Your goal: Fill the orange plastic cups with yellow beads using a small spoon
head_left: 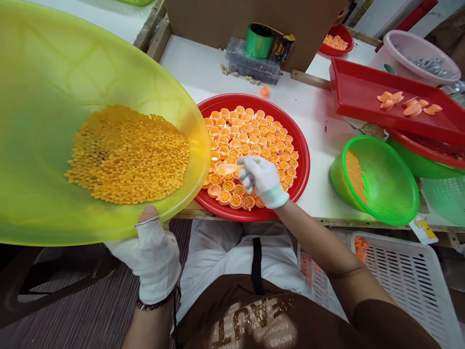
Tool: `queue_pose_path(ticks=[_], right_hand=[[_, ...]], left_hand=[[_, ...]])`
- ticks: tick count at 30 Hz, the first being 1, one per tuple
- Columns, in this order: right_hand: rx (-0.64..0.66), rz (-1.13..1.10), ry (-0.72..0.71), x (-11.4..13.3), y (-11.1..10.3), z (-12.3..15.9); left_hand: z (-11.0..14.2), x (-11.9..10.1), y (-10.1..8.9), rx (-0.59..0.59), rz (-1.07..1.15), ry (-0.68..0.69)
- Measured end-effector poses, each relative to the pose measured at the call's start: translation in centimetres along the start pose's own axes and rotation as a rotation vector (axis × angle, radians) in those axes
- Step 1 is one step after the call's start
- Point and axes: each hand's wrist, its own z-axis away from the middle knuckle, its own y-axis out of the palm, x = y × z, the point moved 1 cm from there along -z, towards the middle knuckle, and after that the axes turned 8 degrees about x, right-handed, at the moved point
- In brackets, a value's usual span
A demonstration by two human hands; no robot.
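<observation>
My left hand (152, 254), in a white glove with the thumb tip bare, grips the rim of a large translucent yellow-green bowl (39, 218). Small yellow-orange beads (131, 160) lie heaped in it, and the bowl tilts toward the right. In my gloved right hand (259, 177) is a small pale orange spoon (228, 168), pinched by its handle. It hovers over a round red tray (303, 160) packed with small orange cups (250, 126). Many cups on the near and right sides hold beads; several farther back look empty. The fingers under the left bowl are partly hidden.
At right stand a green bowl (394, 189) with orange grains and a red rectangular tray (363, 92) holding orange pieces. Behind are a tape roll (258, 42) on clear boxes and a loose orange cup (265, 91). A white basket (410, 271) sits below the table edge.
</observation>
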Motion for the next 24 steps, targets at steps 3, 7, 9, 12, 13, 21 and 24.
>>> queue_pose_path(ticks=[3, 7, 9, 12, 13, 21, 24], right_hand=[[0.054, -0.075, -0.010, 1.4, 0.6, -0.3], [0.126, 0.214, -0.176, 2.7, 4.0, -0.8], [0.179, 0.420, -0.277, 2.7, 6.2, -1.1], [0.290, 0.510, -0.255, 2.0, 8.9, -1.1], [0.318, 0.461, -0.177, 1.7, 9.4, -1.0], [0.257, -0.119, 0.254, 1.3, 7.8, -1.1], [0.225, -0.147, 0.188, 1.6, 5.3, -0.5]], left_hand=[[0.2, 0.5, 0.2, -0.041, 0.074, 0.043], [0.6, 0.5, 0.5, -0.075, 0.093, 0.092], [0.7, 0.1, 0.7, -0.054, 0.099, 0.086], [0.8, -0.1, 0.6, -0.026, 0.078, 0.098], [0.9, -0.1, 0.5, -0.018, 0.056, 0.116], [1.0, 0.4, 0.4, -0.053, 0.064, 0.095], [0.7, 0.0, 0.2, -0.024, 0.042, 0.025]])
